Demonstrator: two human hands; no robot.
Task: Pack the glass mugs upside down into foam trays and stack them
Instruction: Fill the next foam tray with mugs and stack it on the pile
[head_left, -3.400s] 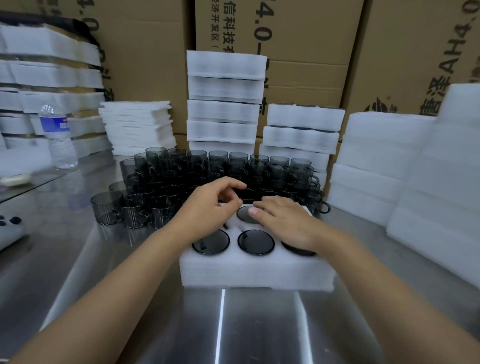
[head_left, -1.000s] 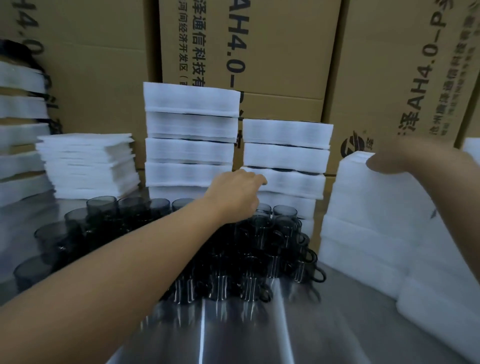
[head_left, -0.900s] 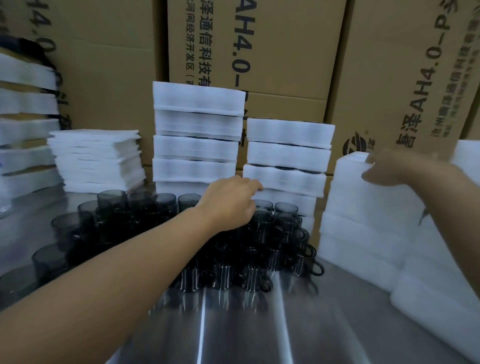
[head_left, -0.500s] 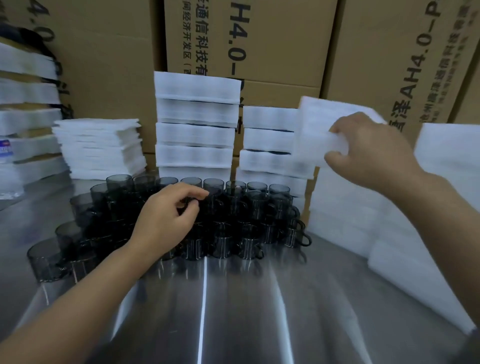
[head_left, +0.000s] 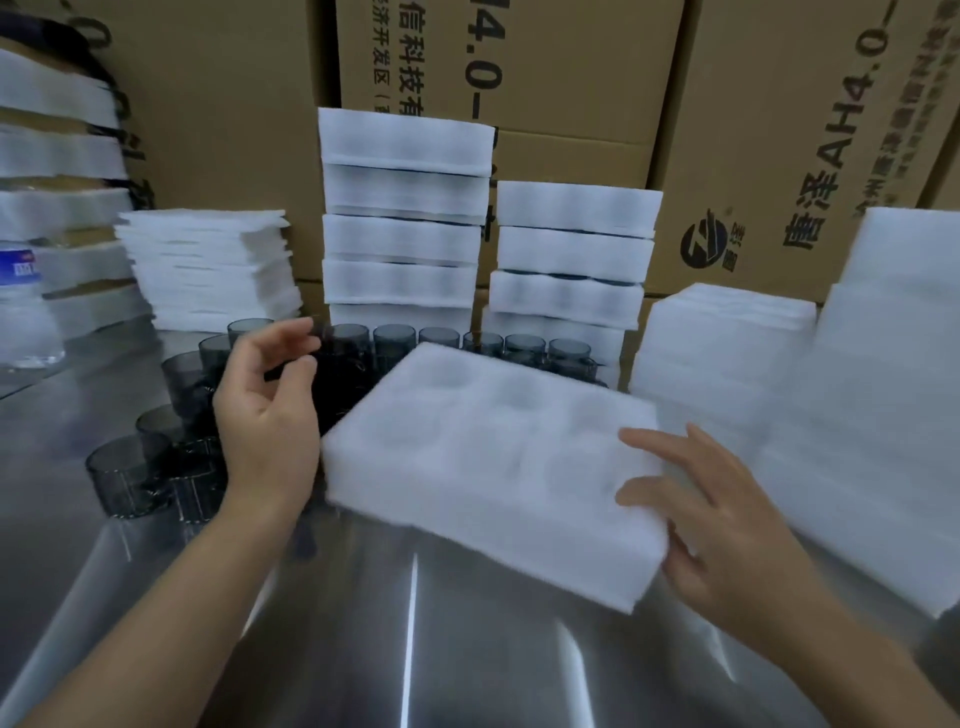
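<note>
A white foam tray (head_left: 483, 467) with several empty round pockets hangs tilted just above the steel table (head_left: 415, 654), blurred by motion. My right hand (head_left: 722, 525) holds its near right corner, fingers on top and below the edge. Behind and left of the tray stands a crowd of smoky grey glass mugs (head_left: 395, 338), mouths up. My left hand (head_left: 265, 415) hovers over the mugs at the tray's left side, fingers loosely curved, holding nothing. Two stacks of packed foam trays (head_left: 405, 228) (head_left: 571, 254) stand at the back.
Piles of empty foam trays (head_left: 727, 358) fill the right side. A pile of flat foam sheets (head_left: 208, 270) and a water bottle (head_left: 23, 306) sit at the left. Cardboard boxes (head_left: 571, 67) wall off the back.
The filled tray from 3.4 s ago has gone from the table front. My right hand took an empty tray from the right pile and brought it down in front of the mugs; my left hand drew back.
</note>
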